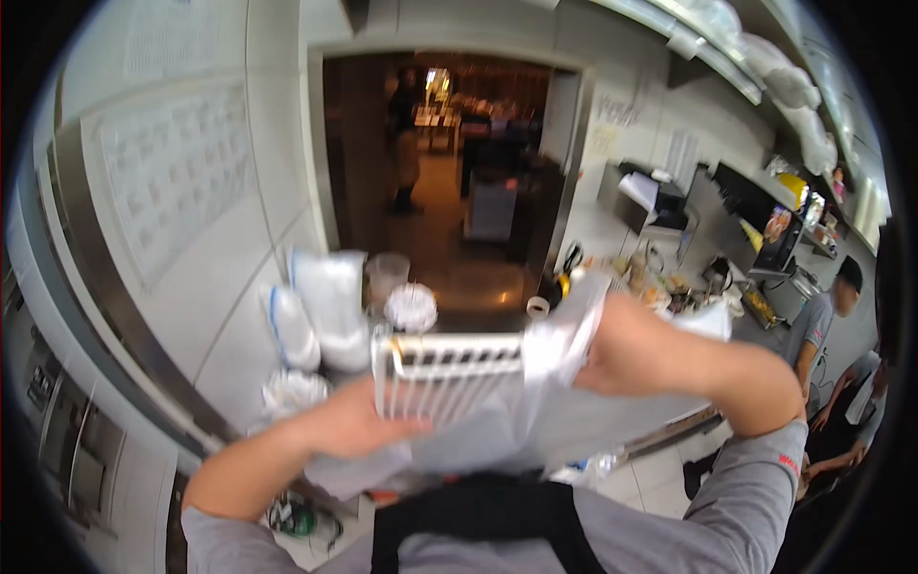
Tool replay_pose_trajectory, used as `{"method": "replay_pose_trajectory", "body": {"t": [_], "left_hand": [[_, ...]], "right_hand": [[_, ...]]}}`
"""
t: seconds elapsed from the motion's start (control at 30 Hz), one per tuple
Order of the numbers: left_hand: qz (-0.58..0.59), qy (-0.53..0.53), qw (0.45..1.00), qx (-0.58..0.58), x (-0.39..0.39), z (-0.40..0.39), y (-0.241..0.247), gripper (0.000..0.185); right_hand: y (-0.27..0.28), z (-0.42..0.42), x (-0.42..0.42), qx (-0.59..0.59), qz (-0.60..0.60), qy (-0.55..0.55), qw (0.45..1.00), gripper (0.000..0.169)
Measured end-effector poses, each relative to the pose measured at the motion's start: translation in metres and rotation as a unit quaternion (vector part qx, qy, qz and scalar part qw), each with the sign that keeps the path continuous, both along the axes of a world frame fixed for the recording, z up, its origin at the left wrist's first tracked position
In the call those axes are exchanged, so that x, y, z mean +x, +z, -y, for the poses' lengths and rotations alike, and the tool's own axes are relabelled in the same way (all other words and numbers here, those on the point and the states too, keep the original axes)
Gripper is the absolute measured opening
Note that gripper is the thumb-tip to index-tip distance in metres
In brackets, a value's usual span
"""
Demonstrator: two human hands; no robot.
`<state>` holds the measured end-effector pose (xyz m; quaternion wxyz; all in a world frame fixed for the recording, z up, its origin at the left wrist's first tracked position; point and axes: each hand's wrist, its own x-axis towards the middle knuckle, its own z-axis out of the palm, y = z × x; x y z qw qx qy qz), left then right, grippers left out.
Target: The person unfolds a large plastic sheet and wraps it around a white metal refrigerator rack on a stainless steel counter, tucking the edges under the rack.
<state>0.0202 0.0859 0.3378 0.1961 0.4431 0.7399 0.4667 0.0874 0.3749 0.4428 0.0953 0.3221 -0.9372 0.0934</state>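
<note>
A white slatted plastic basket [452, 369] is in front of my chest, tilted so that its slatted side shows. My left hand [373, 420] lies against the basket's near left side, fingers on the slats. My right hand [620, 348] grips a thin, whitish translucent sheet or bag [495, 430] near the basket's right end. This material hangs over the basket's right part and spreads below both hands. The fingertips of my right hand are partly hidden by it, and the picture is blurred there.
Filled white bags [330, 308], a clear plastic container [388, 274] and stacked white paper liners [411, 307] stand at the back left. A cluttered counter [749, 323] runs along the right, with co-workers [825, 316] beyond. A doorway [445, 215] opens ahead; a person [407, 143] stands inside.
</note>
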Motion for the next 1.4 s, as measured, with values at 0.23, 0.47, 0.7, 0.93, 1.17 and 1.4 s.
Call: {"method": "replay_pose_trajectory", "body": {"t": [0.23,0.47,0.7,0.93,1.17,1.4], "left_hand": [[-0.225,0.004,0.974,-0.016,-0.001,0.041,0.004,0.030],[-0.256,-0.094,0.956,0.106,-0.033,0.032,-0.123,0.044],[-0.331,-0.007,0.943,0.029,-0.033,0.038,-0.171,0.047],[-0.202,0.509,0.837,-0.004,0.004,0.041,-0.273,0.071],[-0.068,0.527,0.846,-0.043,0.047,0.073,-0.290,0.021],[-0.026,0.548,0.822,0.152,0.020,-0.009,-0.220,0.014]], "right_hand": [[0.000,0.034,0.007,0.009,-0.106,0.102,0.989,0.025],[-0.109,0.028,0.009,0.051,-0.111,0.101,0.987,0.027],[-0.167,0.038,0.020,0.043,-0.050,0.042,0.997,0.028],[-0.229,0.040,-0.004,0.103,0.129,0.135,0.977,0.056],[-0.284,0.021,-0.012,0.117,0.147,0.137,0.973,0.069],[-0.371,0.007,0.000,0.016,0.159,0.103,0.982,0.088]]}}
